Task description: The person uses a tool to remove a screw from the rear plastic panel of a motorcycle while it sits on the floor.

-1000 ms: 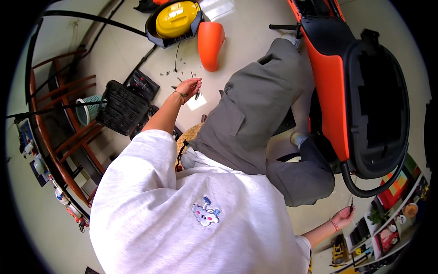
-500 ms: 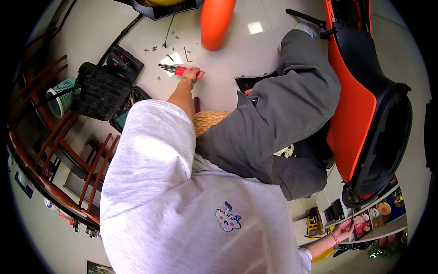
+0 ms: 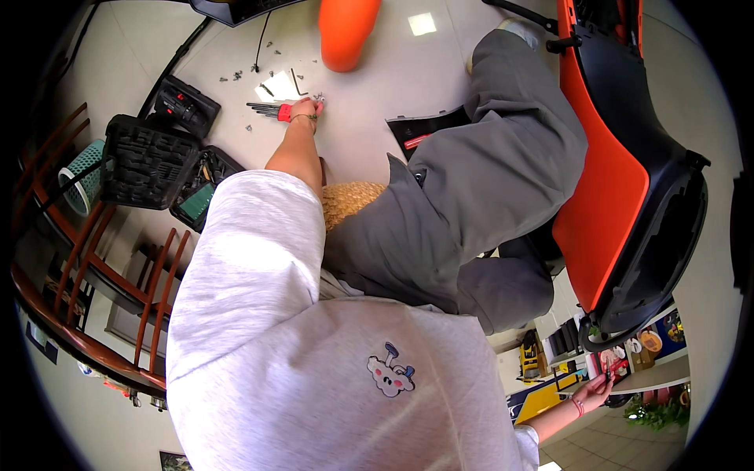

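Note:
On the tiled floor at the upper left, my left hand (image 3: 305,110) is closed, with small silver screws (image 3: 319,97) at its fingertips. A red-holdered hex key set (image 3: 283,113) lies against the thumb side of that hand, its dark keys pointing left. Just beyond lies a loose L-shaped hex key (image 3: 296,83). At the lower right, my right hand (image 3: 597,389) is raised, its fingers pinched around something thin and dark, too small to name. Several loose screws (image 3: 237,75) are scattered left of the hex keys.
An open black tool case (image 3: 149,161) and a dark drill case (image 3: 187,106) lie at the left, near a wooden chair (image 3: 153,298). An orange-and-black vehicle body (image 3: 601,212) stands along the right. An orange curved panel (image 3: 345,35) lies ahead. A black panel (image 3: 420,125) rests by my leg.
The whole view has shifted, so the floor things appear farther left and up. My left hand has moved slightly away from me, and silver screws now show at its fingertips. The hex key set stays put.

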### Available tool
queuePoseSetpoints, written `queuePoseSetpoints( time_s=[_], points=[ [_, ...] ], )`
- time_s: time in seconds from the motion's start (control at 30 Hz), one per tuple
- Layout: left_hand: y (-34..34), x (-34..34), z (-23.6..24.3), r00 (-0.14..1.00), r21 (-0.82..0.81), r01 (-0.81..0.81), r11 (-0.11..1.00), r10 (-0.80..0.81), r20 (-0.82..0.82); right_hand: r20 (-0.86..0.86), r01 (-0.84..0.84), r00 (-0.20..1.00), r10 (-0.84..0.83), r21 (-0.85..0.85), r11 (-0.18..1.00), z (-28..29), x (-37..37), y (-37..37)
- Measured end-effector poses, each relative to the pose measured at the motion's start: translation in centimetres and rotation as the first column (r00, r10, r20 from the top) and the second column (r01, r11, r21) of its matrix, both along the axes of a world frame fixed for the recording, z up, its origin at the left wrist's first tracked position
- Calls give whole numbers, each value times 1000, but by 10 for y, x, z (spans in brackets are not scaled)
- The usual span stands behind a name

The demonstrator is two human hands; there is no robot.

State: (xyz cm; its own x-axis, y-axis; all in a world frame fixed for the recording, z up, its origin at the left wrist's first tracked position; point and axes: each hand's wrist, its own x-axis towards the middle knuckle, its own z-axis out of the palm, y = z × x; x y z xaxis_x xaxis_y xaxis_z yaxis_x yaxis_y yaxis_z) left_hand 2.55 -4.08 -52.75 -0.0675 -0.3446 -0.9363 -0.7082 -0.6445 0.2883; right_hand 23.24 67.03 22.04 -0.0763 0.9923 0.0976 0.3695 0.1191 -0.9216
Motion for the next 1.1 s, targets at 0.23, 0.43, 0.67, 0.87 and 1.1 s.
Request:
queuePoseSetpoints(
  time_s=[0.23,0.43,0.67,0.87,1.1],
  points=[
    [-20,16,21,998,-19,59,998,-59,20,-19,-42,999,42,34,999,-41,-16,-31],
    [-54,37,60,699,-60,714,698,-715,-13,-226,-166,964,144,-81,983,-99,26,-31],
    [-43,24,157,228,-331,893,305,-941,-251,-302,-219,936,183,-90,972,-185,46,-38],
    [29,-1,302,456,164,890,426,-849,-268,-733,-68,664,-147,-255,965,-254,3,-29],
    [87,-49,465,267,-239,919,313,-942,-204,-909,-158,394,-134,-211,965,-267,-57,3]
  ],
)
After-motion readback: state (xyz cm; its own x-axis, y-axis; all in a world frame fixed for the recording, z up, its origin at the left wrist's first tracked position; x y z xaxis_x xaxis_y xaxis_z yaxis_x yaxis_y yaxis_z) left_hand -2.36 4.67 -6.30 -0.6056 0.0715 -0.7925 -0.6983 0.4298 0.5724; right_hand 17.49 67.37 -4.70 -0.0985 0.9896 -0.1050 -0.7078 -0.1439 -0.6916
